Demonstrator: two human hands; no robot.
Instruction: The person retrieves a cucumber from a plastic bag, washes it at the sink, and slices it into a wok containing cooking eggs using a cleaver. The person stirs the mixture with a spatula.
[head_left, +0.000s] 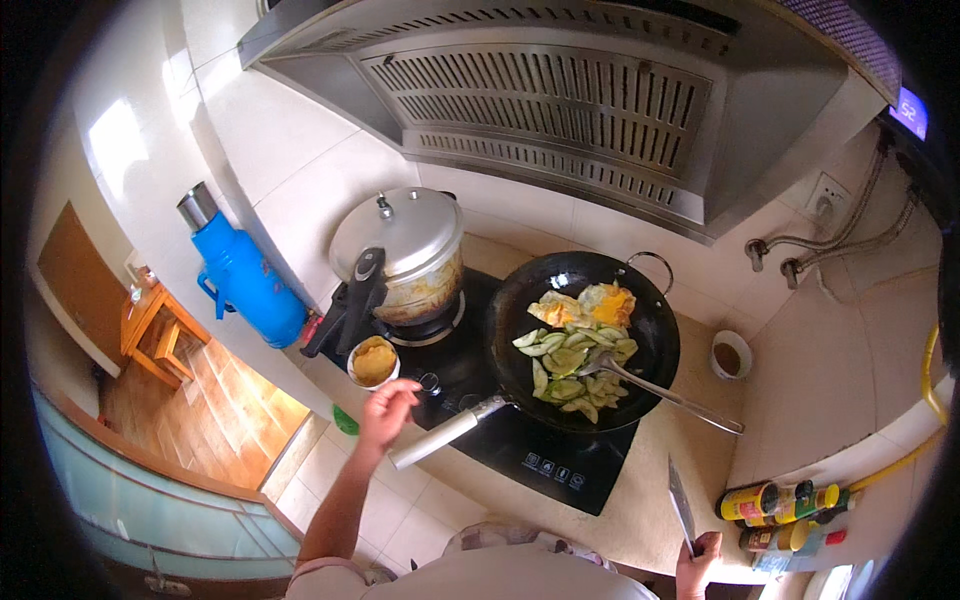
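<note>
My left hand (390, 414) is over the front edge of the black gas cooktop (547, 457), its fingers loosely curled with nothing seen in them. A round control knob (430, 384) is just beyond the fingertips. Close by stands a white cup (373, 364) with a yellowish-brown content. My right hand (701, 559) grips the handle of a kitchen knife, its broad blade (679, 499) pointing away from me. A black wok (656, 360) sits on the right burner, holding fried eggs (581, 306) and sliced green vegetable (574, 367). A metal spatula (637, 380) rests in it, its handle across the rim.
A pressure cooker (409, 262) stands on the left burner. The wok's handle (442, 439) juts towards me. A blue thermos flask (244, 270) is at left. Seasoning bottles (776, 510) and a small bowl (730, 355) are at right. A range hood (540, 105) hangs above.
</note>
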